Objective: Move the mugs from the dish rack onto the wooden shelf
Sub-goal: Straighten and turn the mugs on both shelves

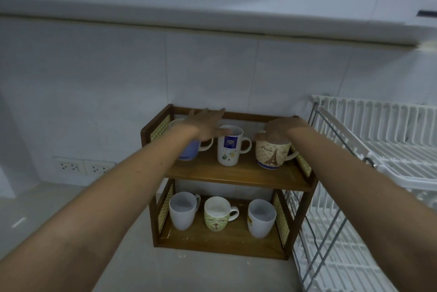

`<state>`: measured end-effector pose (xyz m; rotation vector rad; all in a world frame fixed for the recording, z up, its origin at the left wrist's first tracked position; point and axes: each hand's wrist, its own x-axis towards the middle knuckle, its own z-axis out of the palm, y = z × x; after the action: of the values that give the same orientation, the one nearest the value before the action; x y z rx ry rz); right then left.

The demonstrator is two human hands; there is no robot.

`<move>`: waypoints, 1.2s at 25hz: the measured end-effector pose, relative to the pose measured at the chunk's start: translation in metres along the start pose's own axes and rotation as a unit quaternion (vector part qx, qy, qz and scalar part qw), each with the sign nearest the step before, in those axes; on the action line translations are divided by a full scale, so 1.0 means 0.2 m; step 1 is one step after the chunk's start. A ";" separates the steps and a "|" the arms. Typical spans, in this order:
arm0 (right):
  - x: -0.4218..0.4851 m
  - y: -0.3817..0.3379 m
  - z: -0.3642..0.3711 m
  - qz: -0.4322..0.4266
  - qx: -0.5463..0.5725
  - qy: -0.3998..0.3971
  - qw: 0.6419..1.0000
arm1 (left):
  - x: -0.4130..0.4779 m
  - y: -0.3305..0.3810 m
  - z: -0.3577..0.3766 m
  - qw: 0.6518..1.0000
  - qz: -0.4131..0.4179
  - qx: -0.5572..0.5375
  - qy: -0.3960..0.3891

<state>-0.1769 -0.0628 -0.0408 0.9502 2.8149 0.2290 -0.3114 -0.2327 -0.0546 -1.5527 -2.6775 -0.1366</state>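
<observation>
Brown wood frames the two-tier wooden shelf (238, 179) standing on a pale countertop (165, 272) against a white tiled wall (212, 74), with six mugs on its boards; on the upper tier a blue mug (189, 149) sits at the left, a tall white mug with a blue label (229, 147) in the middle and a cream Paris mug with an Eiffel Tower print (272, 154) at the right; on the lower tier stand a plain white mug (182, 211), a green anchor-print mug (216, 214) and a white mug with a yellow mark (260, 218), all upright; the person's left hand (207, 125) hovers flat with fingers spread above the blue mug and the rim of the tall white one, gripping nothing; the right hand (279, 129) rests palm down over the mouth of the Paris mug, fingers curled around its rim; whether that mug's base touches the board cannot be told; a white wire dish rack (378, 149) stands just beside the shelf on the right, no mugs visible in it; two wall sockets (82, 167) sit low at left.
</observation>
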 end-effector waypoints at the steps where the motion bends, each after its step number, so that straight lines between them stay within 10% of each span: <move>1: 0.00 -0.02 -0.02 0.006 -0.002 0.021 1.000 | -0.01 -0.07 -0.04 1.000 -0.015 0.003 0.002; 6: 0.01 -0.21 -0.11 -0.159 0.166 0.041 0.972 | -0.12 -0.29 -0.10 0.986 -0.132 0.056 -0.084; 18: -0.01 -0.34 -0.02 -0.152 0.150 0.001 0.977 | -0.16 -0.28 -0.04 0.989 -0.110 0.061 -0.074; 21: -0.16 -0.40 0.08 -0.135 0.112 0.227 0.958 | -0.25 -0.23 0.04 0.989 -0.016 0.103 0.106; 25: -0.44 -0.38 0.42 -0.292 0.142 0.462 0.825 | -0.59 -0.21 0.44 0.918 0.230 0.042 0.321; 30: -0.47 -0.41 0.83 -0.300 0.041 0.255 0.918 | -0.73 -0.26 0.79 0.967 0.217 0.066 0.116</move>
<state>-0.1170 -0.1692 -0.2092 -0.0228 3.4401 0.3096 -0.2831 -0.3697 -0.2268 -1.8965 -2.0745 -0.1123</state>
